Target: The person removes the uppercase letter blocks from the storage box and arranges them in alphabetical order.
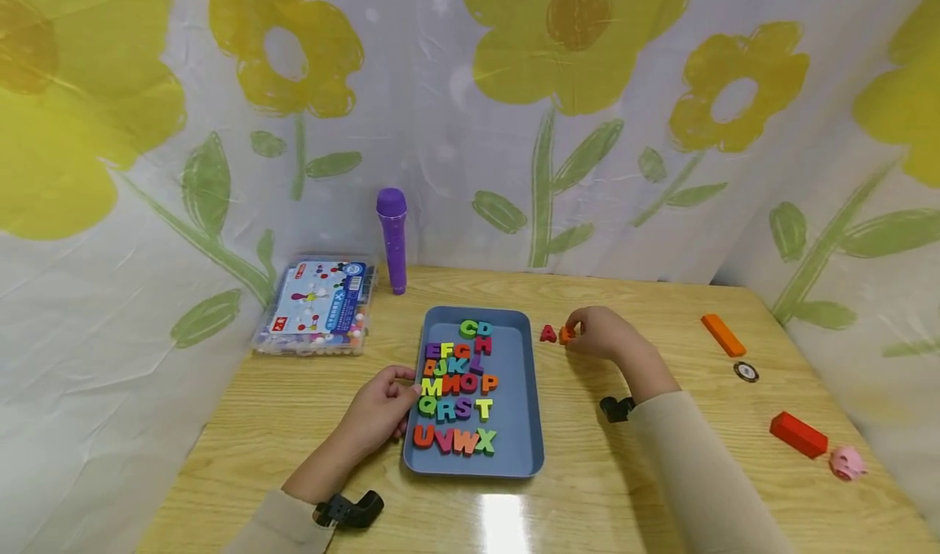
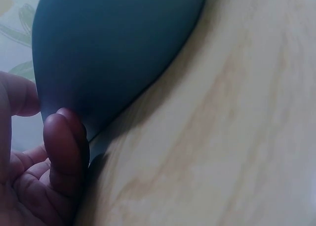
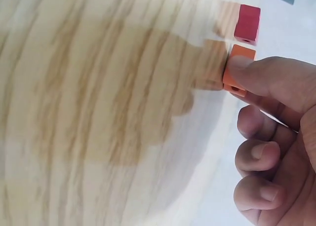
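My right hand [image 1: 604, 334] pinches an orange letter block [image 3: 239, 67] between thumb and forefinger, on the wood table right of the tray. In the right wrist view its other fingers curl in below the block. Just left of it stands a red letter A [image 1: 548, 334], apart from the orange one. With thumb and fingers my left hand [image 1: 380, 405] grips the left rim of the blue-grey tray [image 1: 518, 423]. Rows of coloured letter blocks lie along the tray's left side, among them a green C [image 1: 468, 329], a yellow T [image 1: 483, 409] and a green X [image 1: 485, 441].
A clear case of small coloured balls [image 1: 316, 305] lies at the back left, beside an upright purple microphone [image 1: 393, 244]. Along the right side lie an orange bar [image 1: 723, 335], a round black-and-white chip [image 1: 746, 372], a red block [image 1: 799, 435] and a pink pig head [image 1: 848, 463].
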Demonstrator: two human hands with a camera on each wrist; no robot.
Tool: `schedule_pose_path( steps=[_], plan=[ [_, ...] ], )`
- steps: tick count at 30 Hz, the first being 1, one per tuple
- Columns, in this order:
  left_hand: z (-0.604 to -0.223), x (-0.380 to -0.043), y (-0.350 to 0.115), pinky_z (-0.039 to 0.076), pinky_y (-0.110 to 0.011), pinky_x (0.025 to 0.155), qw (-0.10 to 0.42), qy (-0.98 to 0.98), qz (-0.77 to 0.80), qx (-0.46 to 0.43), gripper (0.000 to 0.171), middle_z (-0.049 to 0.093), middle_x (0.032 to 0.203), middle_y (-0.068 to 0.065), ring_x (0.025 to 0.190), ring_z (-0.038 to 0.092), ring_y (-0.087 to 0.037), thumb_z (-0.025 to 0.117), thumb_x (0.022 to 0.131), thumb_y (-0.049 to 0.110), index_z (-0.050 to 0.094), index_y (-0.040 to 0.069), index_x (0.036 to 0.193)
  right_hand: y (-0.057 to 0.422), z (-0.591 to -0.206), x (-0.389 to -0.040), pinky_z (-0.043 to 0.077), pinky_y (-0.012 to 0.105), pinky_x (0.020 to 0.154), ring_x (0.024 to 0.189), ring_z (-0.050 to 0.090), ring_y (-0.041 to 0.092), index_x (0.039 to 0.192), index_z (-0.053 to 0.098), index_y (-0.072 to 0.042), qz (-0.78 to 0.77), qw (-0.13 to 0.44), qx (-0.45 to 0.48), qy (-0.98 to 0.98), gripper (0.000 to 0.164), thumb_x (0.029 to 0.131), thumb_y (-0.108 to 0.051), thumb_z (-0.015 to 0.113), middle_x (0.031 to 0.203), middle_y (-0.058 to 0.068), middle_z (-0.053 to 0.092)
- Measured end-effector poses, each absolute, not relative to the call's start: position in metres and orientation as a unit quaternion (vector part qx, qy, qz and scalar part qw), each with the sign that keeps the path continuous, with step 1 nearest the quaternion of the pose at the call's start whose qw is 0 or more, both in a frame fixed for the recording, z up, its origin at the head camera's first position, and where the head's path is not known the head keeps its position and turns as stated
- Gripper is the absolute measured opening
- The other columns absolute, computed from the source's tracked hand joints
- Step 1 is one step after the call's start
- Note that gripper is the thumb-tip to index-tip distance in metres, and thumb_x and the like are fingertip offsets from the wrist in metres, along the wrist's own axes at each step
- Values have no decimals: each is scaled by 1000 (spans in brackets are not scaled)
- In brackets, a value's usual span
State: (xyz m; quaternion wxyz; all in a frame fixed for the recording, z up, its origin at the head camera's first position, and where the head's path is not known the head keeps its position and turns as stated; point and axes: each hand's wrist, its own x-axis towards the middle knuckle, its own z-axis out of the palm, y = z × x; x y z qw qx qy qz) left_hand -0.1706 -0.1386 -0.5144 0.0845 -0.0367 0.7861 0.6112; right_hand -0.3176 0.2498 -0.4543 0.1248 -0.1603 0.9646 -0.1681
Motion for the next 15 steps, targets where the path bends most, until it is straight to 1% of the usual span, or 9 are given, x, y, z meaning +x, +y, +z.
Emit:
schedule_pose_path(
  steps=[6,10,13,15],
  plan=[
    [-515,-170,-138,53,-32,50,86,784,613,-42,34,66,81,-6,55,56,-17,66,109,22,61,6,139,247,-458,-319,56,46,84,87,62,26,126,74,-2,-170,123,-159,965,32,97,-15,78,105,12,73],
    [-516,-170,-139,54,-32,50,84,785,612,-41,33,66,81,-7,55,56,-18,66,109,22,61,6,138,246,-457,-319,56,45,84,89,62,26,128,73,-3,-171,128,-157,964,33,98,-15,77,105,12,72],
    [-516,-171,-139,54,-31,51,84,786,612,-41,32,66,81,-7,55,56,-18,66,109,21,61,6,138,246,-448,-316,56,47,84,92,63,29,136,69,-1,-164,139,-155,964,41,98,-13,76,108,15,72],
    [-517,-171,-139,54,-31,51,85,787,610,-39,33,66,81,-7,55,57,-18,66,109,21,61,6,138,244,-438,-314,57,47,84,95,64,29,143,65,0,-160,143,-151,965,47,99,-12,74,113,17,72]
  ],
)
